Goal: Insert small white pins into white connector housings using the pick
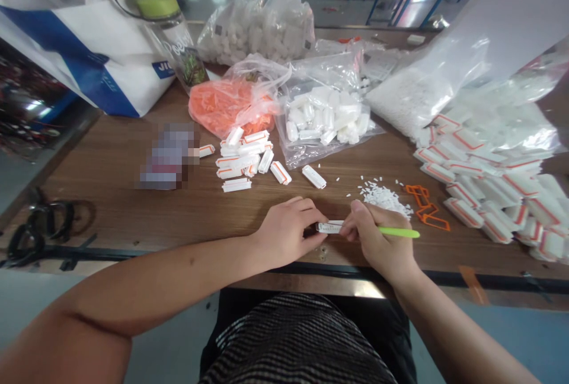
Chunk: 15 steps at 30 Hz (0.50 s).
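Near the table's front edge, my left hand (290, 233) has its fingers closed on one end of a small white plastic connector housing (329, 228). My right hand (386, 240) pinches a slim tool with a lime-green handle (400, 232); its tip is hidden by the fingers, which are at the housing's right end. Just beyond that hand lies a heap of tiny white pieces (383, 195). Several loose orange rectangular rings (420, 200) rest to its right. Past my left hand, a single white housing (313, 176) lies by a pile of orange-ringed housings (240, 156).
Many orange-striped housings (498, 188) are heaped at right, below a bag of white granules (409, 96). Bags of orange rings (231, 102) and white housings (326, 114) lie behind. A green-lidded bottle (178, 40), a shopping bag (89, 52) and black cables (40, 227) are at left.
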Motion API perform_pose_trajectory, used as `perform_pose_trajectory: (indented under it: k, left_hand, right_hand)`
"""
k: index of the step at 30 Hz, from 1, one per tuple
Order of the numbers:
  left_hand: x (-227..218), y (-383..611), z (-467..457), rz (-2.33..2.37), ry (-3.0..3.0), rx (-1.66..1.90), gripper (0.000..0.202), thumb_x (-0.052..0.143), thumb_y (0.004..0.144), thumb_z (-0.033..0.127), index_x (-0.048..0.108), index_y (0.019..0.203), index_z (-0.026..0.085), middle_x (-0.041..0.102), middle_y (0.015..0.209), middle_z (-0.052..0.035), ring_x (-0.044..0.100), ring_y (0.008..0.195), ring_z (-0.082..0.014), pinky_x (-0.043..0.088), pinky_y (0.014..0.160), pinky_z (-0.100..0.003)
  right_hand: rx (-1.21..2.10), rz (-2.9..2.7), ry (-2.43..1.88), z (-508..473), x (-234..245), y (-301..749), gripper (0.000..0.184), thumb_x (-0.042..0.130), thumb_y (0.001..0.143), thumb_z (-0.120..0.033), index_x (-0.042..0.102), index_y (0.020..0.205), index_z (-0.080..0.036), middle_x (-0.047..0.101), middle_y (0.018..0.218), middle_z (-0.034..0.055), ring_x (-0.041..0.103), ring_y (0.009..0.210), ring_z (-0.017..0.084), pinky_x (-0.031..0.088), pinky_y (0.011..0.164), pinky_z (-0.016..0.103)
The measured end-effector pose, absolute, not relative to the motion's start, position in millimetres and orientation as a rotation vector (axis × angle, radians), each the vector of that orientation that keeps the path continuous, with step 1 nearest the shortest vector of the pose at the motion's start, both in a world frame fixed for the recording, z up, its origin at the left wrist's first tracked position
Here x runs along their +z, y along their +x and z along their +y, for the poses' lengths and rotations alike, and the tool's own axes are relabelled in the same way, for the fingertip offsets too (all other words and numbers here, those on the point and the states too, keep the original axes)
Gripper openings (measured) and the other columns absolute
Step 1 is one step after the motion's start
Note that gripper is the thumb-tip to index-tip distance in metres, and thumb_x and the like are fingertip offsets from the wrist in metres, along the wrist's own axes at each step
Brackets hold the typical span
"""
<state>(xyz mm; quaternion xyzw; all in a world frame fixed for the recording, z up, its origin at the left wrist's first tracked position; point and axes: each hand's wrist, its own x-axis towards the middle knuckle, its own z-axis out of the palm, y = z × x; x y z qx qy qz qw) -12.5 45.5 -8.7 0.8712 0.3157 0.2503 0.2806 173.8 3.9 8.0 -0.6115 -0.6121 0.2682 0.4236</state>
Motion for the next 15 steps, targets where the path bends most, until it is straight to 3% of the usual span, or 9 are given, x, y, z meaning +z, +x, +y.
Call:
perform_pose_trajectory:
  k: [15]
  left_hand:
    - [-6.8, -12.4, 45.1, 0.852, 2.338, 0.645, 0.013, 0.063, 0.087, 0.027, 0.067, 0.096, 0.018, 0.066, 0.09, -0.0027, 0.06, 0.084, -0.0173, 0.05, 0.077, -0.032]
  right_hand:
    - [0.618, -1.62, -1.499, 5.8, 13.0, 169.3, 0.047, 0.047, 0.095, -0.027, 0.06, 0.051, -0.019, 0.059, 0.044, -0.0026, 0.056, 0.039, 0.007, 0.042, 0.044, 0.02]
